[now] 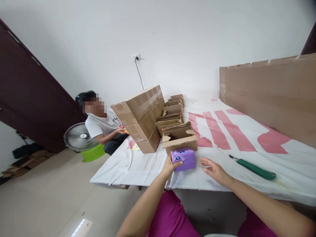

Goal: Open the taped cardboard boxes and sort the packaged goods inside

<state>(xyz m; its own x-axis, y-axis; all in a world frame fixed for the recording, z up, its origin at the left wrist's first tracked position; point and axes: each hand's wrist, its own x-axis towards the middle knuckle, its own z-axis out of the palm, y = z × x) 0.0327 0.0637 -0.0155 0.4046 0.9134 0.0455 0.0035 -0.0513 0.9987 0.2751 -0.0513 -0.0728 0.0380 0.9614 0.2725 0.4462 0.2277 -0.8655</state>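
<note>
Head view. Purple pack (pixel 186 161) at the near edge of the cloth-covered table (pixel 153 171), directly in front of the nearest open-topped carton (pixel 179 144); it overlaps the carton's lower front, contact not clear. Whether the pack's underside rests on the cloth: cannot tell.

Left hand (pixel 170 165): closed round the pack's left side, thumb across its near face. Right hand (pixel 215 171): fingers extended and loosely curled, holding nothing, just off the pack's right side.

Step in hand (judgement): positioning the pack in front of the carton, left hand carrying the grip. A next move would seem to call for the right hand to meet the pack's free side, so it can be turned or raised squarely without catching the carton's flaps.

Outward: more open cartons (pixel 172 108) run in a row behind the nearest one. Left of them, a stack of taped boxes (pixel 146 115). Right of the right hand, a green-handled cutter (pixel 256 169), blade exposed, pointing left and away. Beyond the stack, a co-worker (pixel 102 126) in a white shirt holds something orange; details too small to read.
</note>
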